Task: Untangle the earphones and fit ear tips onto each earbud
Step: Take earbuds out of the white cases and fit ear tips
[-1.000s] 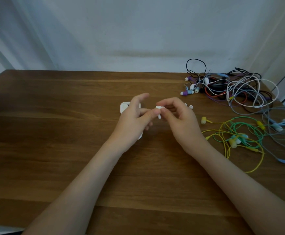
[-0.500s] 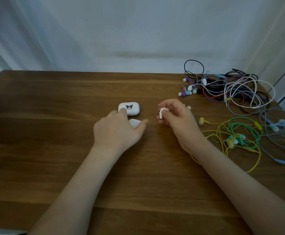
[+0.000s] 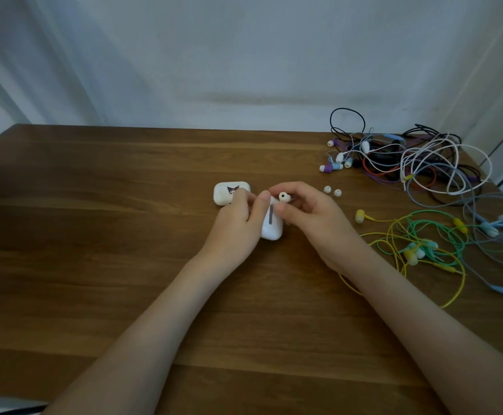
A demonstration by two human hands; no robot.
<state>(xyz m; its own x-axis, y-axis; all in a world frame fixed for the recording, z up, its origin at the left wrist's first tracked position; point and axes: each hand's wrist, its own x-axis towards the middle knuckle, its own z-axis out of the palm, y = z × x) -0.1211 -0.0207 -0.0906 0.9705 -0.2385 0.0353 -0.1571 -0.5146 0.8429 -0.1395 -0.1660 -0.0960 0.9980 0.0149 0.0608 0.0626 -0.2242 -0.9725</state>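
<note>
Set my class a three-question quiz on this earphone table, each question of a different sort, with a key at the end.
1. True or false: the right hand pinches a white earbud.
2. Where do the two loose ear tips lie? A. on the floor; B. on the table, to the right of both hands; C. inside a drawer.
3. Fill the gap: the left hand grips a plain white ___ with a grey hinge strip.
Key: 1 true; 2 B; 3 charging case.
</note>
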